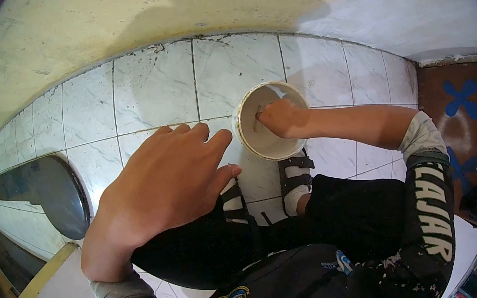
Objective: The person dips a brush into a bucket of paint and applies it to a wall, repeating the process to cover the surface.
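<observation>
A round white bucket (240, 131) stands on the tiled floor in front of my feet. My right hand (283, 118) reaches into it from the right, its fingers curled closed. What they hold, if anything, is hidden. Brownish marks show on the bucket's inside near the fingertips, and a pale bluish-white patch lies by its far wall. My left hand (173, 172) hovers palm down to the left of the bucket, above my leg. Its fingers are bent but apart, the thumb stands out, and it holds nothing.
My sandalled feet (297, 183) flank the near side of the bucket. A dark glossy object with a rounded end (66, 197) is at the left. Behind the tiles rises a yellowish wall (76, 38). A brown panel with blue paint (461, 121) stands at the right.
</observation>
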{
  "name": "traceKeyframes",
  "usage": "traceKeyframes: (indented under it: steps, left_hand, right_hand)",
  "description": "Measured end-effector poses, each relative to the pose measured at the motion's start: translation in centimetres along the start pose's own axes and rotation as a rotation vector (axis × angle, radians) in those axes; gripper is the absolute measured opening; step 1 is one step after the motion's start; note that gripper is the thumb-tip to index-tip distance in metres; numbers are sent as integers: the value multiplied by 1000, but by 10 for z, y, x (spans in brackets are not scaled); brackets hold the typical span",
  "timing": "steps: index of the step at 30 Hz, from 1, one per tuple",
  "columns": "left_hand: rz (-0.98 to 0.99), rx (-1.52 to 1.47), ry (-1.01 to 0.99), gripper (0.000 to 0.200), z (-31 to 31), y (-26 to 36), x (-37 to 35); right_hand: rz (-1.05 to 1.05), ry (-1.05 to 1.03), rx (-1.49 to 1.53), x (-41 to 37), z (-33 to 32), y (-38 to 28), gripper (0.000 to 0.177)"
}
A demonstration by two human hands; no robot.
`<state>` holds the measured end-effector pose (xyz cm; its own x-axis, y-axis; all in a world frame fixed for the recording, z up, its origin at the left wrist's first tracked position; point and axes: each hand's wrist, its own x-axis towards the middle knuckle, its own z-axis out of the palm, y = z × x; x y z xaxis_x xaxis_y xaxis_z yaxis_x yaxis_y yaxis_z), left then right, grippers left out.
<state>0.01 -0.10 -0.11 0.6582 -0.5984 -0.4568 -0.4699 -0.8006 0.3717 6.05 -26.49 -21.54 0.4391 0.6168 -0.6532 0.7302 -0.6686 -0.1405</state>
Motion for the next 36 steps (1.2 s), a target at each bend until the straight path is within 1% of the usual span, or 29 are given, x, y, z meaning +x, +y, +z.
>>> traceKeyframes:
  steps: [2, 3, 5, 6, 8, 9, 11, 12, 14, 15, 17, 18, 20, 24, 26, 28, 29, 33, 35, 36]
  left_hand:
    - [3, -31, -24, 45, -1, -1, 1]
    - [2, -28, -24, 45, -1, -2, 1]
    - [16, -27, -7, 44, -1, -3, 1]
    - [17, -23, -5, 44, -2, -4, 1]
    - [11, -43, -27, 44, -3, -5, 3]
    - [13, -40, -22, 44, -1, -7, 3]
    - [83, -86, 105, 33, 4, -10, 5]
    - [87, -80, 107, 33, 2, -10, 7]
    - [42, -44, 0, 43, -2, -7, 10]
    - [46, -38, 0, 43, -3, -6, 11]
    - [23, -47, -34, 43, -4, -5, 14]
    - [27, -41, -34, 43, -4, -4, 15]
    - [28, -30, -16, 43, -3, -4, 18]
    - [12, -34, -57, 44, -6, 1, 23]
    - [9, -22, -51, 45, -7, 1, 24]
    - [-1, -27, -57, 45, -9, 2, 25]
    - [-9, -34, -61, 46, -9, 3, 26]
    - [-33, -48, -77, 46, -9, 3, 28]
    - [-29, -56, -76, 46, -10, 3, 29]
    - [-30, -52, -76, 46, -10, 3, 30]
  right_hand:
    - [-71, 148, 44, -2, 4, 7, 20]
    - [-70, 152, 44, -6, -8, 7, 20]
    - [-6, -38, 0, -30, -57, 2, 23]
    - [-3, -34, -1, -43, -77, 1, 23]
    - [58, 13, 184, -73, -109, 6, 32]
    - [62, 16, 181, -84, -117, 11, 32]
    - [14, 65, 290, -103, -126, 24, 35]
    - [19, 70, 290, -110, -130, 30, 35]
    - [-11, -13, 469, -120, -135, 42, 37]
    - [-6, -8, 471, -118, -132, 49, 37]
    - [153, -272, 779, -110, -117, 62, 34]
    - [156, -267, 783, -108, -110, 65, 34]
    - [234, -297, 823, -102, -95, 71, 31]
    - [233, -277, 883, -98, -71, 83, 30]
    - [183, -331, 1017, -94, -52, 93, 29]
    - [171, -334, 1054, -96, -41, 100, 29]
    - [163, -338, 1089, -97, -37, 102, 29]
    - [175, -316, 1076, -107, -35, 105, 30]
    - [233, -322, 1225, -108, -30, 109, 29]
    - [231, -320, 1226, -109, -28, 111, 29]
